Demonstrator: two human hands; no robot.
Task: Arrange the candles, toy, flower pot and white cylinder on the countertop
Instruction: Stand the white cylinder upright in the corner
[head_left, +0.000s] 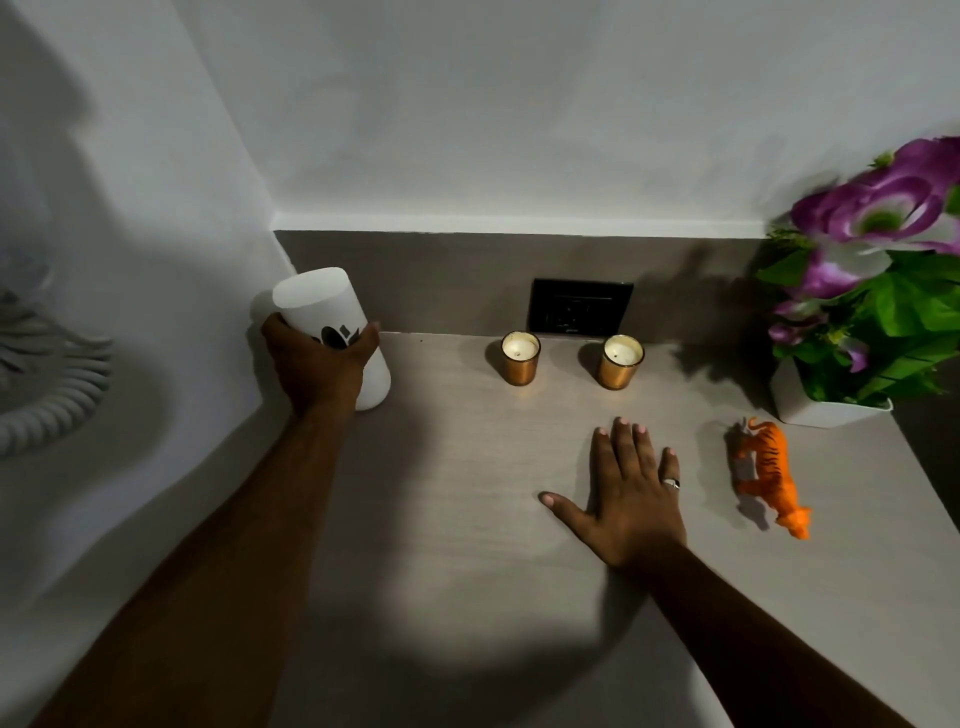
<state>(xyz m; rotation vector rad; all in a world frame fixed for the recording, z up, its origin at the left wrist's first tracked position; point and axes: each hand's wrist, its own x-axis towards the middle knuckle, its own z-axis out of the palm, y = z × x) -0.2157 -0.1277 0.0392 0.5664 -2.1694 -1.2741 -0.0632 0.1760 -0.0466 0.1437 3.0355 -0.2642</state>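
Head cam has my left hand (317, 358) wrapped around the tall white frosted cylinder (332, 332), tilted in the back-left corner of the pale wood-grain countertop (467, 519). Right hand (631, 493) lies flat, fingers spread, holding nothing, near the two copper glass candles (520, 358) (621, 362) and left of the one orange plastic tiger toy (771, 473). One white square flower pot (821, 410) with purple blooms is cut off at the right edge. Can't read the cylinder's black mark, my fingers cover it.
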